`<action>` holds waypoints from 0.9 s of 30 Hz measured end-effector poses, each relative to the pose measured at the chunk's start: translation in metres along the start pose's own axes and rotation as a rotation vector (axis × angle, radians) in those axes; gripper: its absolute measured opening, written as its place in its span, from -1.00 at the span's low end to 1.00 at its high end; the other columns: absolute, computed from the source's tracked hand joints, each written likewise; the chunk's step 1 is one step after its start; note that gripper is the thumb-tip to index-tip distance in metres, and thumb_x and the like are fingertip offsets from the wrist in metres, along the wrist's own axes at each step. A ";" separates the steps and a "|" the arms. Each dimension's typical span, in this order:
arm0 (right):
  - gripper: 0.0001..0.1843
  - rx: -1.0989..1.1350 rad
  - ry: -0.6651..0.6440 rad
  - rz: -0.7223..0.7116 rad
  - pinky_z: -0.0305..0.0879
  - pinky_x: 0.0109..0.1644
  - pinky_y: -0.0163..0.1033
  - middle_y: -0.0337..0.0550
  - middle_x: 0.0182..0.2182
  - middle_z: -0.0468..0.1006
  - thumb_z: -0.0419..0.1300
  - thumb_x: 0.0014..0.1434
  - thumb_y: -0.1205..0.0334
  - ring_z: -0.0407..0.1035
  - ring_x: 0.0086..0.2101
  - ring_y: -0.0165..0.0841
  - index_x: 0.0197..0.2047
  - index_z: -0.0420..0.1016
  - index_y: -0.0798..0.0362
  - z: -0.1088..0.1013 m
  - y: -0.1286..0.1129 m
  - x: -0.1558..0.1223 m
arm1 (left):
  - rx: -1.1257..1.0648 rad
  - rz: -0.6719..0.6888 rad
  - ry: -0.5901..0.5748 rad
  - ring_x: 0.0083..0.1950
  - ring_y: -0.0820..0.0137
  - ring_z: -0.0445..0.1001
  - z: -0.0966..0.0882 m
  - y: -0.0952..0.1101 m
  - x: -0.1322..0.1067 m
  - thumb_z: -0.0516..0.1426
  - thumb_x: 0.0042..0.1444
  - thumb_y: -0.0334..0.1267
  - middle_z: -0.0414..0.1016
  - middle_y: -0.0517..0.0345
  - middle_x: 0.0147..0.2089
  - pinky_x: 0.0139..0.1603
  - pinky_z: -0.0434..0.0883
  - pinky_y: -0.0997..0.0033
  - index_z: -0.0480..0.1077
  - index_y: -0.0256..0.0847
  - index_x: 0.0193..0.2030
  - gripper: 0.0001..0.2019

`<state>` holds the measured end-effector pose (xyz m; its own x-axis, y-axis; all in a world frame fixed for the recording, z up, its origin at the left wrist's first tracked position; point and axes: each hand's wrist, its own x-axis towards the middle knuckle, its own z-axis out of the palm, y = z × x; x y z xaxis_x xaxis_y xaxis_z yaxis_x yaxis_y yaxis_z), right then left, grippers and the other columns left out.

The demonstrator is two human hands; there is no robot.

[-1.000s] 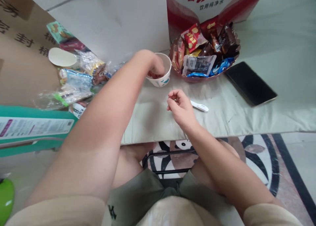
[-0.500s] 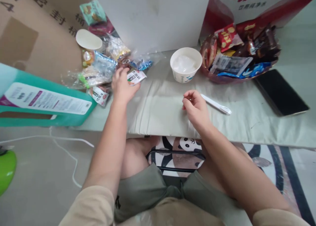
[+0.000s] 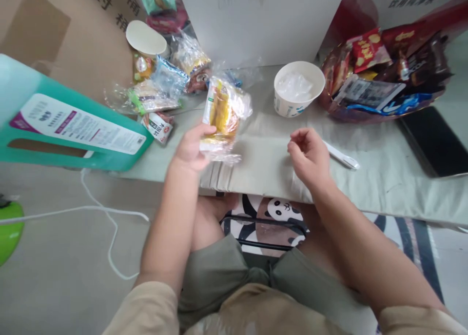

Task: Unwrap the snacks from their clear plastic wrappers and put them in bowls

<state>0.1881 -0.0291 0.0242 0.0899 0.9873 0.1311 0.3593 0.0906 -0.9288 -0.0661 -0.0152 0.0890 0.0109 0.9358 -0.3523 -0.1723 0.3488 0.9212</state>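
My left hand (image 3: 190,147) is closed on a clear packet with a yellow snack inside (image 3: 223,115), lifted a little above the pale green table cloth (image 3: 263,164). My right hand (image 3: 309,154) rests on the cloth with its fingers loosely curled and nothing visible in them. A white plastic spoon (image 3: 341,157) lies just right of it. A white paper cup (image 3: 298,88) with crumpled clear wrapping inside stands beyond, between the two hands.
A heap of wrapped snacks (image 3: 164,88) and a paper lid (image 3: 146,37) lie at the back left. A dish of sweets (image 3: 383,86) sits at the back right, a black phone (image 3: 435,142) beside it. A teal box (image 3: 69,130) and white cable (image 3: 98,210) are left.
My left hand left the cup, reached to the snack heap on the left, and now holds up the yellow snack packet. My right hand has barely moved.
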 end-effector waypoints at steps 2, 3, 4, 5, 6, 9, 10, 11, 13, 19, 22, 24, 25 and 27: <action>-0.87 -0.187 0.082 -0.095 0.33 -0.13 -0.10 -0.16 -0.33 0.50 0.15 0.11 0.22 0.40 -0.31 -0.28 -0.23 0.40 -0.02 -0.017 0.007 0.001 | -0.193 -0.063 -0.107 0.05 0.05 0.61 0.020 -0.019 -0.002 0.17 -0.11 0.01 0.64 -0.03 -0.04 -0.10 0.55 0.17 0.50 -0.19 -0.10 -0.54; -0.87 -0.292 0.122 -0.127 0.33 -0.06 -0.04 -0.12 -0.30 0.52 0.16 0.10 0.22 0.41 -0.26 -0.23 -0.23 0.42 -0.02 -0.026 0.013 0.001 | -0.247 -0.075 -0.136 0.10 0.03 0.60 0.029 -0.029 -0.001 0.17 -0.08 0.07 0.65 -0.03 0.01 -0.09 0.56 0.16 0.51 -0.18 -0.09 -0.53; -0.85 -0.393 0.155 -0.142 0.32 0.01 0.02 -0.06 -0.26 0.53 0.18 0.09 0.22 0.41 -0.21 -0.19 -0.22 0.44 -0.01 -0.035 0.020 0.001 | -0.276 -0.077 -0.152 0.16 0.03 0.58 0.036 -0.038 0.002 0.17 -0.06 0.11 0.64 -0.03 0.05 -0.06 0.57 0.16 0.51 -0.16 -0.08 -0.51; -0.81 -0.484 0.173 -0.142 0.30 0.05 0.07 -0.01 -0.21 0.54 0.20 0.08 0.21 0.40 -0.16 -0.14 -0.19 0.46 0.00 -0.044 0.028 0.001 | -0.285 -0.072 -0.159 0.21 0.03 0.56 0.041 -0.046 0.005 0.19 -0.05 0.14 0.64 -0.02 0.08 -0.02 0.57 0.16 0.51 -0.15 -0.07 -0.50; -0.77 -0.559 0.175 -0.130 0.29 0.08 0.11 0.03 -0.17 0.53 0.23 0.07 0.19 0.40 -0.12 -0.09 -0.16 0.49 0.01 -0.052 0.036 0.000 | -0.276 -0.067 -0.161 0.25 0.03 0.54 0.045 -0.053 0.009 0.21 -0.05 0.17 0.64 -0.01 0.09 0.01 0.58 0.15 0.51 -0.13 -0.06 -0.49; -0.72 -0.675 0.113 -0.102 0.26 0.13 0.19 0.10 -0.09 0.51 0.27 0.09 0.12 0.37 -0.06 -0.02 -0.11 0.53 0.01 -0.070 0.056 -0.004 | -0.187 -0.050 -0.180 0.26 0.04 0.54 0.051 -0.065 0.018 0.24 -0.05 0.17 0.64 0.00 0.04 0.10 0.57 0.07 0.49 -0.11 -0.06 -0.50; -0.74 -0.683 0.090 -0.108 0.26 0.13 0.19 0.09 -0.10 0.51 0.26 0.11 0.10 0.37 -0.05 -0.01 -0.13 0.54 0.00 -0.074 0.059 -0.005 | -0.155 -0.044 -0.192 0.24 0.04 0.55 0.053 -0.067 0.020 0.24 -0.04 0.16 0.65 0.01 0.01 0.11 0.57 0.04 0.49 -0.11 -0.07 -0.52; -0.77 -0.677 0.077 -0.122 0.26 0.13 0.19 0.08 -0.11 0.51 0.25 0.15 0.09 0.38 -0.06 -0.02 -0.15 0.54 0.00 -0.076 0.060 -0.006 | -0.128 -0.038 -0.204 0.22 0.05 0.57 0.055 -0.068 0.021 0.23 -0.03 0.16 0.64 0.01 -0.02 0.13 0.57 0.02 0.48 -0.11 -0.08 -0.53; -0.80 -0.621 0.078 -0.162 0.30 0.09 0.13 0.05 -0.15 0.52 0.18 0.23 0.09 0.39 -0.10 -0.08 -0.15 0.51 -0.01 -0.076 0.056 -0.007 | -0.092 -0.020 -0.216 0.18 0.06 0.59 0.058 -0.069 0.022 0.23 -0.02 0.15 0.64 0.03 -0.05 0.14 0.56 0.00 0.47 -0.11 -0.11 -0.56; -0.68 -0.148 -0.106 -0.355 0.33 -0.21 -0.09 -0.13 -0.29 0.47 0.23 0.23 -0.04 0.32 -0.37 -0.29 -0.06 0.40 -0.04 -0.052 0.022 -0.017 | -0.127 -0.080 -0.204 0.15 0.07 0.59 0.065 -0.071 0.021 0.27 -0.03 0.09 0.64 0.04 -0.08 0.09 0.57 0.09 0.44 -0.13 -0.11 -0.57; -0.47 -0.041 -0.340 -0.345 0.36 -0.15 -0.08 -0.16 -0.31 0.51 0.44 -0.01 -0.14 0.35 -0.36 -0.29 -0.05 0.48 -0.06 -0.037 0.008 -0.020 | -0.131 -0.072 -0.225 0.10 0.11 0.61 0.068 -0.072 0.020 0.30 -0.02 0.05 0.63 0.08 -0.09 0.05 0.56 0.12 0.42 -0.12 -0.06 -0.56; -0.62 -0.039 -0.397 -0.306 0.36 -0.13 -0.08 -0.18 -0.38 0.53 0.41 0.05 -0.11 0.37 -0.38 -0.29 -0.15 0.56 -0.09 -0.029 0.002 -0.021 | -0.119 -0.060 -0.254 0.06 0.16 0.62 0.070 -0.073 0.019 0.34 -0.04 -0.02 0.62 0.13 -0.06 0.05 0.55 0.15 0.38 -0.09 0.00 -0.52; -0.72 -0.028 -0.398 -0.291 0.35 -0.14 -0.09 -0.19 -0.42 0.54 0.36 0.11 -0.09 0.37 -0.40 -0.30 -0.22 0.57 -0.09 -0.026 0.000 -0.021 | -0.109 -0.054 -0.269 0.05 0.18 0.62 0.072 -0.073 0.018 0.35 -0.06 -0.06 0.61 0.14 -0.03 0.06 0.55 0.15 0.36 -0.07 0.04 -0.48; -0.77 0.019 -0.347 -0.232 0.34 -0.20 -0.13 -0.20 -0.46 0.55 0.28 0.20 -0.04 0.36 -0.43 -0.33 -0.34 0.55 -0.08 -0.022 -0.003 -0.022 | -0.089 -0.033 -0.295 0.10 0.19 0.60 0.076 -0.075 0.016 0.38 -0.11 -0.13 0.59 0.16 0.05 0.11 0.53 0.14 0.30 -0.02 0.12 -0.37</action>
<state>0.2056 -0.0541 0.0316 -0.3109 0.9256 0.2160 0.3155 0.3148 -0.8952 0.0216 -0.0223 0.0263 0.3012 0.9030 -0.3064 -0.2529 0.3854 0.8874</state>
